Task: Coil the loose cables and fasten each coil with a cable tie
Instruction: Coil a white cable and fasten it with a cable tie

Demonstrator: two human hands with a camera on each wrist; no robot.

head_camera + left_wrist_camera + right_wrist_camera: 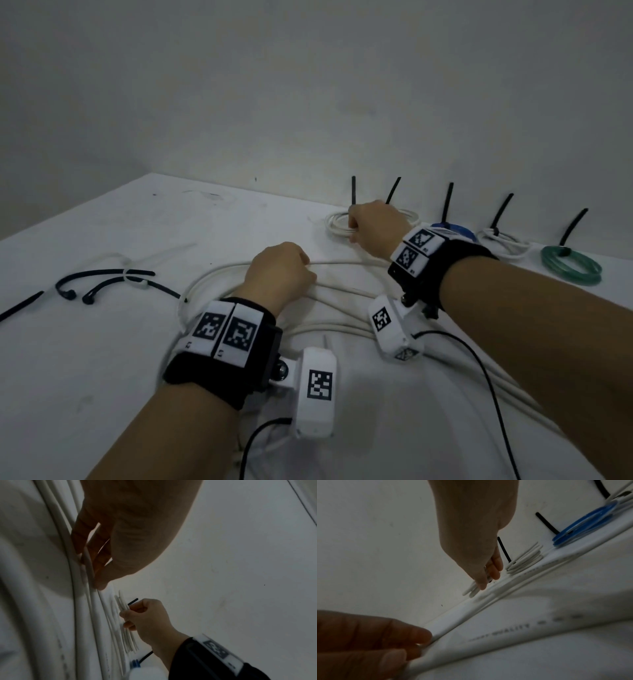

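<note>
I see a white table (102, 342) bearing loose white cable (342, 329) under my hands, tied coils (571, 265) beyond the right, black ties (102, 284) left.

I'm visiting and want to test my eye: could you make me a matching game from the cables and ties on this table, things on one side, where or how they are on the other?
Things:
1. green coil
2. blue coil
3. loose white cable
4. spare black ties

Places or states:
A. pinched by the left hand
B. far right end of the row
C. lying at the left of the table
D. just beyond the right wrist, partly hidden

Pairs: 1-B, 2-D, 3-A, 4-C
</note>
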